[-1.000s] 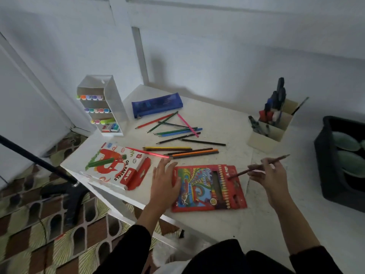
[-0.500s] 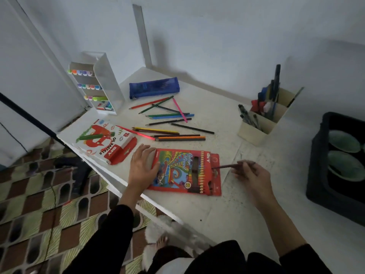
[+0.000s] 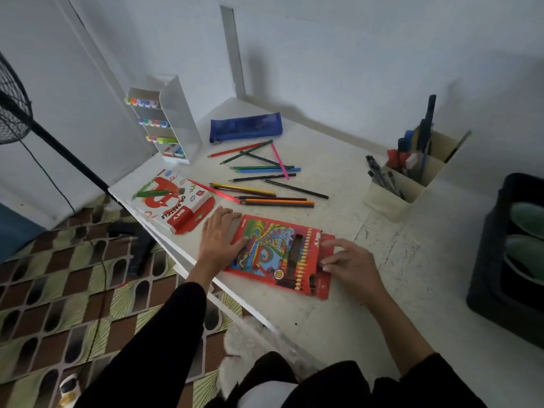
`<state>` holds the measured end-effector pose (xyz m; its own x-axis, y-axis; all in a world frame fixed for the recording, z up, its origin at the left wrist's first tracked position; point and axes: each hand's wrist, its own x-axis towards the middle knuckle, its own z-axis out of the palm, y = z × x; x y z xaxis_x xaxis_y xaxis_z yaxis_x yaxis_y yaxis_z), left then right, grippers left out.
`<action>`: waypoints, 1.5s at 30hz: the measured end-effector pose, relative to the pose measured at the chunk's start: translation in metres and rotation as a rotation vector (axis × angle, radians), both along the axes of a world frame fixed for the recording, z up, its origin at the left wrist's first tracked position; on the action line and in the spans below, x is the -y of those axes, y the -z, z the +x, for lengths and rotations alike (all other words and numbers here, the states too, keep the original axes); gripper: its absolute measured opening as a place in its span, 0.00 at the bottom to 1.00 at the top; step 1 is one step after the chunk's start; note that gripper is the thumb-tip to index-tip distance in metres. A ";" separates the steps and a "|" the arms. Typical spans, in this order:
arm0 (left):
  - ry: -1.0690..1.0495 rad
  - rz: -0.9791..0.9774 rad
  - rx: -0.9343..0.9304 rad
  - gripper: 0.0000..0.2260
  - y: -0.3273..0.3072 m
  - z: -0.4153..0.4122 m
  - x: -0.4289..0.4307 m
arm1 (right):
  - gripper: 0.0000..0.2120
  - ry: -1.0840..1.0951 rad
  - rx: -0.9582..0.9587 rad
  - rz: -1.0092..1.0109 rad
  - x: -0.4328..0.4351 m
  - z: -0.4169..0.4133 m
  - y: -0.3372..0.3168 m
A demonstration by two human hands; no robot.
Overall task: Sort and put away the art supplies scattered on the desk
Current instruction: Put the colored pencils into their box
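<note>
Pencil box (image 3: 276, 254) lies between left grip (image 3: 219, 240) and right grip (image 3: 351, 267), touching both.

A scuffed white desk (image 3: 347, 172) carries a red cardboard coloured-pencil box (image 3: 276, 251) and a white-and-red oil-pastel box (image 3: 173, 201) at its near edge. Behind lie loose coloured pencils (image 3: 279, 202), a blue mesh pouch (image 3: 245, 127), a white marker rack (image 3: 176, 122) and a cream pen holder (image 3: 388, 201).

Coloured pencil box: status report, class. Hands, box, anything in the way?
Left hand flat on coloured pencil box, closed end. Right hand at its open flap end; grip unclear. Box flat on desk. Loose coloured pencils beyond, clear of it.
</note>
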<state>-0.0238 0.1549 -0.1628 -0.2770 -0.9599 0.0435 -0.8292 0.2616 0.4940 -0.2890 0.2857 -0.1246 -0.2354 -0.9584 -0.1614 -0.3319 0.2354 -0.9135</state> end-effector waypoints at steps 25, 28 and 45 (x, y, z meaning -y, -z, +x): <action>0.008 -0.076 0.032 0.44 0.005 -0.001 0.000 | 0.11 -0.110 -0.490 -0.193 0.133 -0.016 -0.017; 0.026 -0.062 0.070 0.44 0.008 -0.002 0.004 | 0.10 -0.159 -0.598 -0.084 0.180 -0.004 -0.008; 0.004 -0.055 0.074 0.44 0.003 -0.003 0.005 | 0.21 -0.122 -0.135 -0.096 0.079 -0.028 -0.041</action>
<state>-0.0271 0.1503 -0.1656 -0.2855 -0.9554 0.0753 -0.8616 0.2903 0.4163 -0.3173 0.2069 -0.0840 -0.1303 -0.9906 -0.0426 -0.4739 0.0999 -0.8749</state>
